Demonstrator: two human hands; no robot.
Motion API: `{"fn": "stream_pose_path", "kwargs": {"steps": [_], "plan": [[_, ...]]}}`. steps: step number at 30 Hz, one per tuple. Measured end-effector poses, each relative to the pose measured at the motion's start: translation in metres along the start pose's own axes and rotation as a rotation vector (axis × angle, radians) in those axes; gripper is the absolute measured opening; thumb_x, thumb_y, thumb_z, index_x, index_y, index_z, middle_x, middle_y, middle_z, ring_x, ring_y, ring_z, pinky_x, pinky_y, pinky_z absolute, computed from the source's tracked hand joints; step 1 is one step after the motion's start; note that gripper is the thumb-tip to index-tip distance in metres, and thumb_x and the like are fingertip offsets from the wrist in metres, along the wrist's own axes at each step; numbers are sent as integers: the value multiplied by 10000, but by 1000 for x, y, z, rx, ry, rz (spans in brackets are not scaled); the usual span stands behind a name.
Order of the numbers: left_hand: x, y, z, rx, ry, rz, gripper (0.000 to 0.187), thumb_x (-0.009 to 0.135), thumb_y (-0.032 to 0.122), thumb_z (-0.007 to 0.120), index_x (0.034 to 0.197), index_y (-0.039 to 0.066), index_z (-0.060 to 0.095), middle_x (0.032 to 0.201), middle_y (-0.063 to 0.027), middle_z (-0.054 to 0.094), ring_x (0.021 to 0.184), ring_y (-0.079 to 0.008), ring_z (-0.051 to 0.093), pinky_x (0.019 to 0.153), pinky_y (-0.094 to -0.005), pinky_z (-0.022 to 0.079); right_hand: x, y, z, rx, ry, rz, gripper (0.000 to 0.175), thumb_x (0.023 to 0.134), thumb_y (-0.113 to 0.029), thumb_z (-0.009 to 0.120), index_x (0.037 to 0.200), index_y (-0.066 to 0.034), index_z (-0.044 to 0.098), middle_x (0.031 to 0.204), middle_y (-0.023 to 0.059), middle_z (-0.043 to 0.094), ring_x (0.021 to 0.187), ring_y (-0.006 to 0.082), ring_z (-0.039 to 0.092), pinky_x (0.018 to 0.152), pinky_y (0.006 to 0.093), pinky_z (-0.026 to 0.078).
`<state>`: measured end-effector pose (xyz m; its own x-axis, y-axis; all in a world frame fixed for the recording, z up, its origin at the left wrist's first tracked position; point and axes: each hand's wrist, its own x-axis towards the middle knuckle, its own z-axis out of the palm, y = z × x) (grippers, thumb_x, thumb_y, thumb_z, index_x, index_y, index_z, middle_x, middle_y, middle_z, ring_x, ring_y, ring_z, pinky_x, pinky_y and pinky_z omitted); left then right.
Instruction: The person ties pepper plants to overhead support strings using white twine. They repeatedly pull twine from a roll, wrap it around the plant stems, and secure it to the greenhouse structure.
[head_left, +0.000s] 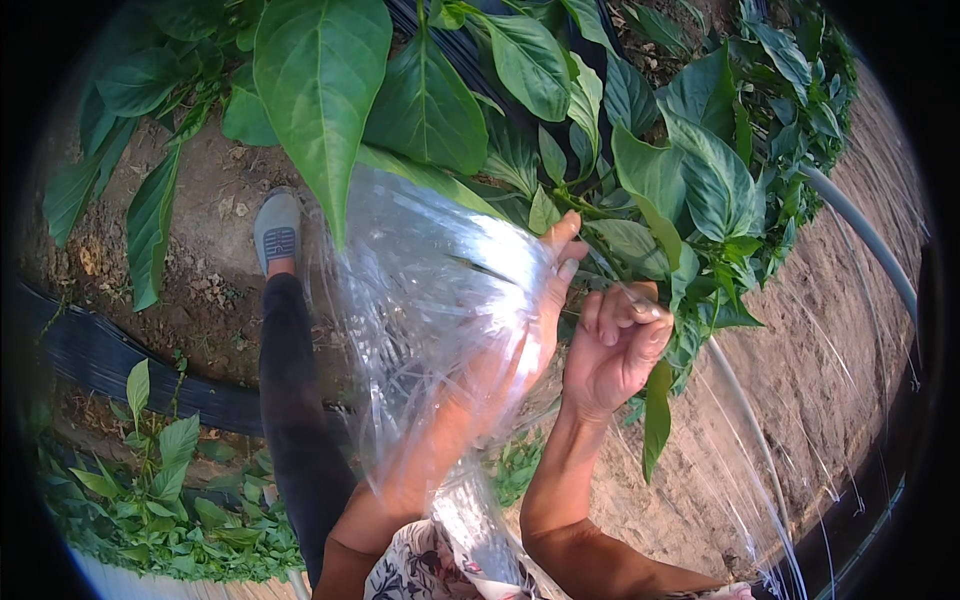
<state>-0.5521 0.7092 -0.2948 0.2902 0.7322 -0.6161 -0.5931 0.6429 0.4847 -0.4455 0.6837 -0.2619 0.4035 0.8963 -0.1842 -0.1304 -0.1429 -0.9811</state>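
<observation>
My left hand (559, 262) reaches in among the stems of a pepper plant (592, 206), its fingertips beside a stem. A loose, shiny bundle of clear plastic twine (420, 300) drapes over that wrist and forearm; leaves and glare hide what the fingers close on. Just to the right, my right hand (619, 341) is curled, palm towards me, with thumb and fingers pinched on a thin clear strand (604, 279) running between the hands. Broad green leaves (322, 97) hang over the top of the bundle.
A grey hose or pipe (862, 217) curves along the right, near several taut strings (832, 352) over bare soil (795, 420). Black plastic mulch (135, 375) and another plant row (180, 517) lie left. My grey shoe (277, 225) stands on soil between rows.
</observation>
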Motion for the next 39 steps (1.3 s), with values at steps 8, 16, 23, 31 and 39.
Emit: {"fn": "stream_pose_path", "kwargs": {"steps": [8, 16, 23, 31, 39], "plan": [[34, 5, -19, 377, 155, -14, 322, 974, 209, 432, 1250, 71, 523, 1152, -49, 598, 1135, -175, 468, 1000, -303, 340, 18, 39, 13, -273, 404, 216, 132, 947, -115, 493, 894, -20, 567, 771, 6, 514, 566, 61, 331, 521, 216, 293], [39, 16, 15, 692, -49, 361, 293, 937, 150, 497, 1207, 56, 559, 970, -124, 649, 879, -167, 584, 792, -311, 450, 22, 8, 6, 482, 638, 278, 141, 902, -167, 539, 945, -34, 558, 787, 24, 512, 612, 104, 375, 600, 255, 339], [51, -39, 40, 397, -202, -302, 370, 903, 43, 506, 1273, 32, 509, 1062, -110, 637, 946, -108, 581, 745, -260, 471, -21, 12, -69, 518, 219, 196, 332, 903, -207, 546, 1183, -32, 511, 1106, 73, 570, 974, 172, 545, 925, 334, 415], [65, -59, 59, 406, -368, 60, 394, 836, 217, 580, 1230, 218, 563, 960, -61, 661, 819, -216, 619, 728, -356, 483, -54, 32, -85, 353, 400, 224, 390, 913, -268, 530, 1235, -56, 471, 1171, 74, 542, 1070, 196, 528, 950, 346, 416], [89, -73, 77, 1117, -716, 402, 431, 833, 203, 596, 1259, 185, 534, 1042, -63, 648, 817, -168, 597, 745, -312, 472, -67, 38, -89, 368, 536, 241, 430, 919, -326, 518, 1258, -71, 451, 1197, 76, 526, 1068, 204, 525, 913, 351, 444]]}}
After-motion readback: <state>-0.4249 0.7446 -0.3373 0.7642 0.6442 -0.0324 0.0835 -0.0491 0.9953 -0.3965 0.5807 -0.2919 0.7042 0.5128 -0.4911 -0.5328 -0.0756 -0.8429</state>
